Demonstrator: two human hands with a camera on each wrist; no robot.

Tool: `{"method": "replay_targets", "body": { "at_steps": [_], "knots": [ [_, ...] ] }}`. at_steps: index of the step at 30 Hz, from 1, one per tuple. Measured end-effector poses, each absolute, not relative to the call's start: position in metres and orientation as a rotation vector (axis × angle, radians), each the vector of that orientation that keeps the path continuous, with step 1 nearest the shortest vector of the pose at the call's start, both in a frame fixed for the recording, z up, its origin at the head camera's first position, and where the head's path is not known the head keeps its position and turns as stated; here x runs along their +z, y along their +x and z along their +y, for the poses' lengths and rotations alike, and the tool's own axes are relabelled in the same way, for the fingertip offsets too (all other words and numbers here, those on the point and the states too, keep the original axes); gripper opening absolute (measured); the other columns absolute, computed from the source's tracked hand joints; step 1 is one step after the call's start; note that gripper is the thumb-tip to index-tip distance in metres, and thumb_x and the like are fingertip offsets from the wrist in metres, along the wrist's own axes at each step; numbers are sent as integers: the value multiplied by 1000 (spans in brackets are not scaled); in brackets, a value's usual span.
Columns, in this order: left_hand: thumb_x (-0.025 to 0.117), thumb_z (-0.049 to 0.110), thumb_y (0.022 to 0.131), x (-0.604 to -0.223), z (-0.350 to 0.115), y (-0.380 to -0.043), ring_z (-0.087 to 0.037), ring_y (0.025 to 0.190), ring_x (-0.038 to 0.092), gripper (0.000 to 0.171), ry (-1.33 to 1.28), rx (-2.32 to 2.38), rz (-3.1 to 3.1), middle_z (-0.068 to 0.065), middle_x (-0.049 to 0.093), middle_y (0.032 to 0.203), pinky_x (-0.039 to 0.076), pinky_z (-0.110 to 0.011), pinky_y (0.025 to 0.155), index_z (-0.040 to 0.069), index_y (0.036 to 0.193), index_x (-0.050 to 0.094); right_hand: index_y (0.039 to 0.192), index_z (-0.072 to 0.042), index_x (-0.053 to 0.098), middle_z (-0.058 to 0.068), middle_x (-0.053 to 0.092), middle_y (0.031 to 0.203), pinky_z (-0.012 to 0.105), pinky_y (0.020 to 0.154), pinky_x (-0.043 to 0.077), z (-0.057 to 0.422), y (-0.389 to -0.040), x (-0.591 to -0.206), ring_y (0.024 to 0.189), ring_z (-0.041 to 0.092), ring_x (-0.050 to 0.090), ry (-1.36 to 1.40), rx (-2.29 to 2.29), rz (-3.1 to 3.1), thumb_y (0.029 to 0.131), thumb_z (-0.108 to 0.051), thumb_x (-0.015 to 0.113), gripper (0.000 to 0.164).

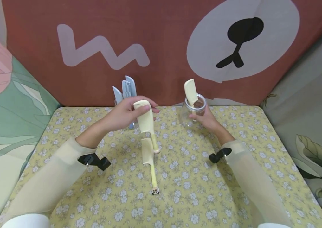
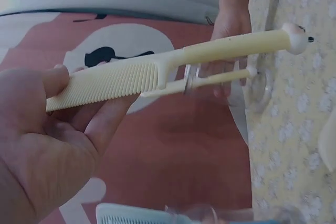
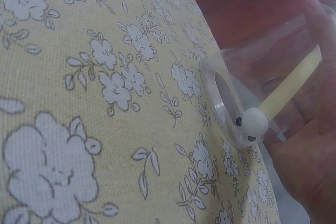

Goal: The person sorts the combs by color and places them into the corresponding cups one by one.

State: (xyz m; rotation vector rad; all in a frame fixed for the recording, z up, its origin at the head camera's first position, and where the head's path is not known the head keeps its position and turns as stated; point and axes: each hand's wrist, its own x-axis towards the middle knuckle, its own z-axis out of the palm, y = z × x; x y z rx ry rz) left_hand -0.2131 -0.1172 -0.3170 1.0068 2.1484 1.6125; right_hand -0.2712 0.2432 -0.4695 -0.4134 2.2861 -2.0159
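My left hand (image 1: 122,114) pinches a cream comb (image 1: 146,122) by its toothed end, thumb on top. The comb's yellow handle hangs downward to a small white animal-head tip, clearest in the left wrist view (image 2: 295,39). My right hand (image 1: 206,118) grips a clear glass jar (image 1: 185,117) from its right side. Inside the jar stands another cream comb (image 1: 190,90), its toothed end above the rim and its panda-like tip (image 3: 255,123) near the jar's bottom. A third cream comb (image 1: 148,152) lies on the table below my left hand.
Behind my left hand, several blue combs (image 1: 126,88) stand together at the back of the table, their container mostly hidden. A yellow flowered cloth (image 1: 178,190) covers the table. A red-brown fabric backdrop (image 1: 166,72) rises along the far edge, with printed cloth at both sides.
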Motion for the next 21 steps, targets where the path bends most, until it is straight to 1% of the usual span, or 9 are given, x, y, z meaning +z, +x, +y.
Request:
{"method": "replay_targets", "body": {
  "at_steps": [3, 10, 14, 18, 21],
  "knots": [
    [52, 11, 108, -310, -109, -216, -22, 113, 69, 25, 1013, 1617, 2175, -11, 72, 123, 58, -34, 85, -1, 125, 67, 163, -17, 11, 20, 32, 160, 51, 121, 26, 244, -271, -470, 147, 36, 32, -404, -2015, 2287, 93, 2, 71, 94],
    [51, 11, 108, -295, -93, -224, -22, 112, 69, 27, 1004, 1648, 2146, -13, 72, 122, 59, -35, 80, -4, 125, 65, 163, -17, 11, 21, 31, 161, 52, 120, 26, 243, -270, -468, 148, 37, 31, -393, -1996, 2295, 93, 1, 72, 95],
    [51, 15, 108, -287, -81, -229, -22, 109, 69, 27, 988, 1670, 2145, -10, 72, 121, 60, -38, 79, 0, 124, 67, 163, -17, 11, 20, 32, 160, 52, 120, 26, 243, -270, -468, 148, 36, 31, -394, -2003, 2294, 94, 4, 70, 94],
    [51, 18, 109, -278, -68, -233, -22, 106, 70, 26, 942, 1712, 2115, -6, 72, 121, 61, -43, 77, 4, 125, 66, 163, -17, 11, 20, 32, 160, 52, 120, 26, 243, -270, -468, 147, 37, 32, -403, -2005, 2291, 93, 5, 69, 94],
    [51, 18, 109, -270, -58, -237, -22, 106, 70, 27, 926, 1733, 2103, -7, 71, 121, 61, -44, 76, 3, 126, 65, 163, -16, 11, 21, 33, 159, 51, 120, 27, 242, -271, -469, 146, 37, 33, -406, -2009, 2291, 93, 6, 69, 93]
  ]
}}
